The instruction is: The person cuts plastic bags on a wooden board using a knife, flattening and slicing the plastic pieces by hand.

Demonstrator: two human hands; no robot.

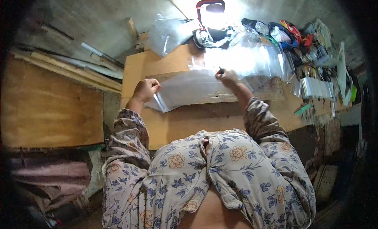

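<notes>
A clear plastic sheet lies over a wooden board on the wooden table. My left hand is closed on the sheet's left end, where a corner hangs down over the board's near edge. My right hand is closed at the far edge of the sheet, with a small dark object between its fingers; what it is cannot be made out.
Glossy plastic sheets lie beyond the right hand under a bright lamp. Bags and cloths are heaped at the back right. A green object lies at the right. Wooden strips lean at the left.
</notes>
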